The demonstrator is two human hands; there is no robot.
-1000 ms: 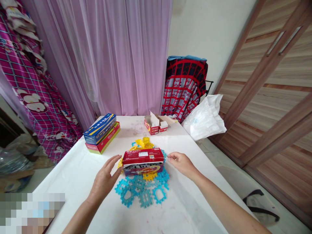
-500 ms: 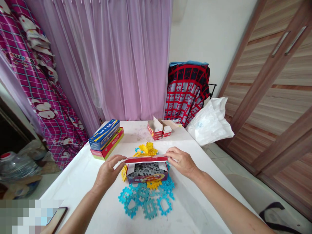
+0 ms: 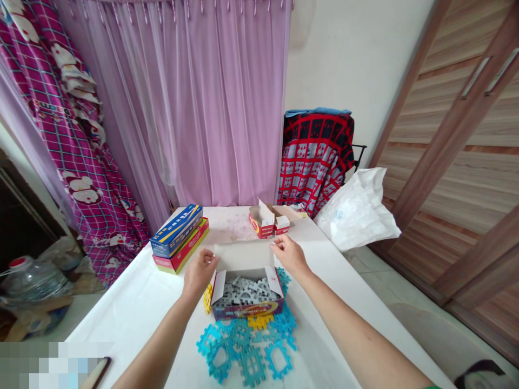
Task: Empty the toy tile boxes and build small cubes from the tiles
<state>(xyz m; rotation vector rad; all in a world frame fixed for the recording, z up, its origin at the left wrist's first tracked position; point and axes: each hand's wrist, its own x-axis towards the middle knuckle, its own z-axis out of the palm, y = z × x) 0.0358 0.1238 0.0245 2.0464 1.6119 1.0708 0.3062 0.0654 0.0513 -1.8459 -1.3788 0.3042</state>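
A cardboard box (image 3: 248,311) stands in the middle of the table with its lid raised at the back. Inside it lie many grey interlocking plastic pieces (image 3: 245,292). My left hand (image 3: 200,270) pinches the left edge of the box lid (image 3: 244,256), and my right hand (image 3: 290,255) pinches its right upper corner. Both side flaps slant inward. Blue toothed plastic pieces (image 3: 252,366) are spread in front of the box. A yellow piece (image 3: 260,322) touches its front, and another yellow piece (image 3: 207,299) sits at its left side.
A blue box (image 3: 177,231) rests on a red and green box (image 3: 181,254) at the table's left. Small opened red boxes (image 3: 265,229) stand at the back. A white plastic bag (image 3: 357,210) is at the right edge. A phone (image 3: 97,373) lies partly visible at lower left.
Both hands have swung the box lid up and back, so the grey pieces show more fully. The raised lid now hides the yellow pieces behind the box. The view has tilted slightly.
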